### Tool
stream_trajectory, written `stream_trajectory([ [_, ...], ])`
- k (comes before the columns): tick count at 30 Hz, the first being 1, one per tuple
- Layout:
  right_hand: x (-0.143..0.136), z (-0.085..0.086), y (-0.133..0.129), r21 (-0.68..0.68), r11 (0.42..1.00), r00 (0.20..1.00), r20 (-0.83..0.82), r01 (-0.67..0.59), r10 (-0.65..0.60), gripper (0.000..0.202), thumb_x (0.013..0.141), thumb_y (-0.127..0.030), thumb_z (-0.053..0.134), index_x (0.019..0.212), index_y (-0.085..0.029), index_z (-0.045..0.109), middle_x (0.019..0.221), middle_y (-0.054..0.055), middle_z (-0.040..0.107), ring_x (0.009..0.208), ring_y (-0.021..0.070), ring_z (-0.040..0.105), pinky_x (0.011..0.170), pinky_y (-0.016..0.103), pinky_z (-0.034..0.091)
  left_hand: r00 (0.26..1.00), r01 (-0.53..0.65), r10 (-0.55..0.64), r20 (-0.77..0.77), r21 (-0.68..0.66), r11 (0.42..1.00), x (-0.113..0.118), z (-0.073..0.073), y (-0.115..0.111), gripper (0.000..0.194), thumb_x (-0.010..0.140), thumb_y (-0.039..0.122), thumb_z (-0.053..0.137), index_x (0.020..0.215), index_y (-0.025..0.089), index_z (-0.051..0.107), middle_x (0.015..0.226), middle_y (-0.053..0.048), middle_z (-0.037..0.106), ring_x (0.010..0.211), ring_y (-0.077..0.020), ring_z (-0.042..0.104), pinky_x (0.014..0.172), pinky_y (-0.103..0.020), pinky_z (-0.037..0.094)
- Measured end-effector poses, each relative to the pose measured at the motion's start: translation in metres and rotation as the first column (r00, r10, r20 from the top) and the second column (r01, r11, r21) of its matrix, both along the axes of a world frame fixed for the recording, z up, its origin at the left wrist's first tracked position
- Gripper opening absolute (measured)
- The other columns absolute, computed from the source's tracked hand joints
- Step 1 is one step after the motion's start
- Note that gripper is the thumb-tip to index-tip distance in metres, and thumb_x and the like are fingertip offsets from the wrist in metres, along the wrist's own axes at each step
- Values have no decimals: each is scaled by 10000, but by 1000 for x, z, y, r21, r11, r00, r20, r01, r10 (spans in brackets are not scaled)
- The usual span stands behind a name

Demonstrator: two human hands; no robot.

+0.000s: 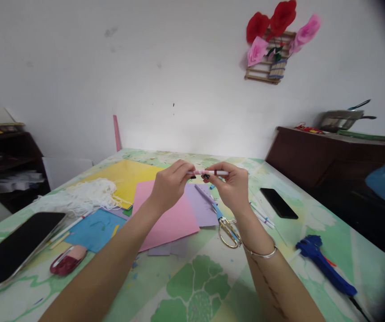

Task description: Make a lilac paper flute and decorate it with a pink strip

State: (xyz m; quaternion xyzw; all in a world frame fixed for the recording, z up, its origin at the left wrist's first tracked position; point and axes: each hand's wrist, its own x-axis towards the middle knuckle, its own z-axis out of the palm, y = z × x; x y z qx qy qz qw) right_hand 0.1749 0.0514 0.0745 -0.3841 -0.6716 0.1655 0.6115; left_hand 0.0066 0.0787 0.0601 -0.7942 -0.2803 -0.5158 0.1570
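Both my hands hold a slim white stick with pink and dark red bands (199, 172) level above the table. My left hand (172, 183) pinches its left end between closed fingers. Around its right part, the fingers of my right hand (232, 183) are closed, with the thumb near the pink section. Below lie a pink sheet (168, 219) and a lilac sheet (209, 219). Gold-handled scissors (230, 232) rest just under my right hand, their blades by a rolled lilac paper strip (205, 193).
A blue glue gun (326, 264) and a black phone (278, 203) lie on the right. On the left are white yarn (85, 194), a larger phone (18, 248), blue paper (91, 230), yellow paper (125, 172) and a maroon-pink object (69, 260). Several white sticks (262, 216) lie right of the scissors.
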Motion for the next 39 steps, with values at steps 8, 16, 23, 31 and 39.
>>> stream_trajectory([
  [8, 0, -1, -1, 124, 988, 990, 94, 93, -105, 76, 746, -154, 623, 782, -179, 685, 636, 2, 688, 629, 147, 673, 597, 262, 519, 998, -33, 27, -64, -86, 996, 1, 7, -5, 113, 905, 145, 431, 859, 191, 524, 807, 3, 630, 744, -125, 569, 745, -290, 454],
  [16, -3, -4, 3, 91, 980, 973, 134, 177, -188, 100, 716, -124, 607, 738, -197, 671, 627, -18, 683, 608, 145, 677, 611, 255, 520, 976, 93, -162, -145, -394, 914, -1, 7, -8, 79, 906, 251, 434, 869, 182, 426, 834, -25, 512, 703, -130, 470, 610, -257, 385],
  [23, -3, 2, -3, 101, 990, 955, 272, 99, -123, 80, 750, -144, 620, 755, -212, 663, 664, -23, 698, 677, 142, 681, 635, 247, 497, 994, 110, -106, 36, -486, 867, 0, 9, -7, 323, 910, 412, 424, 685, 185, 375, 602, 44, 400, 538, -91, 346, 512, -243, 270],
  [31, 6, 10, -4, 159, 980, 869, 460, 121, -182, 115, 750, -134, 623, 816, -220, 660, 758, -14, 708, 723, 146, 657, 648, 259, 487, 991, 131, -107, 76, -516, 847, -2, 14, -8, 360, 831, 411, 570, 615, 179, 396, 523, 71, 366, 486, -66, 307, 460, -209, 261],
  [39, 28, 41, -84, 304, 952, 903, 401, 25, -151, 208, 735, -303, 697, 943, -318, 691, 971, 44, 706, 954, 250, 636, 788, 410, 508, 995, -60, 74, 68, -188, 980, -7, 7, 3, 413, 767, 474, 641, 579, 183, 417, 448, 79, 364, 429, -62, 318, 435, -207, 272],
])
